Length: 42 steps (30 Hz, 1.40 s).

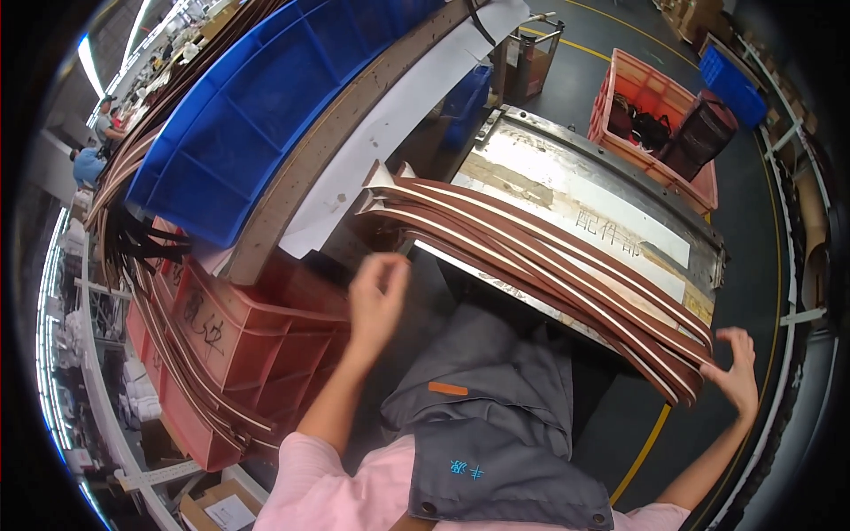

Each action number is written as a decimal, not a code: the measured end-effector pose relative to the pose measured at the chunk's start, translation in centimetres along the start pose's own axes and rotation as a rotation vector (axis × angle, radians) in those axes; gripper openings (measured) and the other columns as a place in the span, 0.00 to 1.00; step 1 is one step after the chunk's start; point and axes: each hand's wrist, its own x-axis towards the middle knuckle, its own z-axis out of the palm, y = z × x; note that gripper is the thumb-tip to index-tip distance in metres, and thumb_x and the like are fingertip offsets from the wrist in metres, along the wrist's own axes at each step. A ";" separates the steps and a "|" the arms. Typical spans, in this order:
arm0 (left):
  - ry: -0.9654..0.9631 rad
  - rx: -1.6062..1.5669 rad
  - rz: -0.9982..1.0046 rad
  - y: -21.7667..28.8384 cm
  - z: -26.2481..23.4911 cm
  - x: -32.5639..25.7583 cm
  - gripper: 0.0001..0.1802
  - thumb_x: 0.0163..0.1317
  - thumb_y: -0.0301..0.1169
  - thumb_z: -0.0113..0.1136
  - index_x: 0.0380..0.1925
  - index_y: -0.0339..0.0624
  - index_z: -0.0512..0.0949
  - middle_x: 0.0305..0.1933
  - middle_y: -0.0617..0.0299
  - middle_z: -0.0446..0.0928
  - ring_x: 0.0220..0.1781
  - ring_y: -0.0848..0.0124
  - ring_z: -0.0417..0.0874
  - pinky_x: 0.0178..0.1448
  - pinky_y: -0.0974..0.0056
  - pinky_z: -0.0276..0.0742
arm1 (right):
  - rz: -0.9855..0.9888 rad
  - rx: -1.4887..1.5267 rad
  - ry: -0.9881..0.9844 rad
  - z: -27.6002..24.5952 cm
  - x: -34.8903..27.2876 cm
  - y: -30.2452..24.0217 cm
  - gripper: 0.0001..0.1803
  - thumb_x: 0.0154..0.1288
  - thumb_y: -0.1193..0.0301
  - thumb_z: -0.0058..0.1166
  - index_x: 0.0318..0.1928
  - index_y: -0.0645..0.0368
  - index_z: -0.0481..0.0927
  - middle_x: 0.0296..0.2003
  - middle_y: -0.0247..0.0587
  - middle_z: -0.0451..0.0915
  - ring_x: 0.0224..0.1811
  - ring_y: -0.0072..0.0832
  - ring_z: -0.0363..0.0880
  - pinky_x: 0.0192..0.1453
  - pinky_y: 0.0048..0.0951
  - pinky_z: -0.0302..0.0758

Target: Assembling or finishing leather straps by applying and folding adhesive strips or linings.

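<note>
A bundle of long brown straps (549,265) with cream stripes lies across the metal-topped table (505,168), its right ends drooping over the near edge. White pieces (379,177) show at the bundle's left end. My left hand (376,301) is in the air just below that end, fingers curled in toward the thumb, nothing visible in them. At the right end, my right hand (735,372) has thumb and fingers apart. The thumb is close against the strap ends; whether it presses on them I cannot tell.
A blue plastic crate (266,115) stands on a board at upper left, a red crate (274,354) below it. More striped straps (173,354) hang at left. Past the table stands an orange crate (637,84) holding dark items. Two people (88,164) are far left.
</note>
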 end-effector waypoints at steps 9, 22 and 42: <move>-0.787 -1.084 -0.777 4.4 12.4 -6.7 0.40 0.77 0.52 0.66 0.75 0.34 0.68 0.77 0.48 0.72 0.76 0.61 0.76 0.82 0.56 0.70 | -0.506 -0.106 -0.128 6.8 5.9 -15.0 0.73 0.46 0.44 0.84 0.84 0.62 0.55 0.80 0.63 0.58 0.84 0.63 0.53 0.86 0.65 0.50; -0.619 -1.801 -0.948 9.3 16.9 -9.6 0.28 0.74 0.40 0.70 0.68 0.42 0.72 0.66 0.56 0.80 0.70 0.61 0.81 0.78 0.48 0.77 | -0.628 -0.047 0.033 9.5 -4.0 -20.3 0.57 0.46 0.78 0.74 0.80 0.64 0.64 0.62 0.58 0.70 0.59 0.54 0.73 0.66 0.51 0.73; -0.239 -1.079 0.101 25.1 -9.8 -15.8 0.31 0.77 0.39 0.65 0.72 0.33 0.70 0.63 0.52 0.84 0.68 0.63 0.84 0.71 0.56 0.79 | -0.713 1.223 -1.200 5.0 -3.2 -28.6 0.21 0.54 0.80 0.83 0.48 0.69 0.89 0.39 0.46 0.92 0.43 0.33 0.93 0.52 0.35 0.88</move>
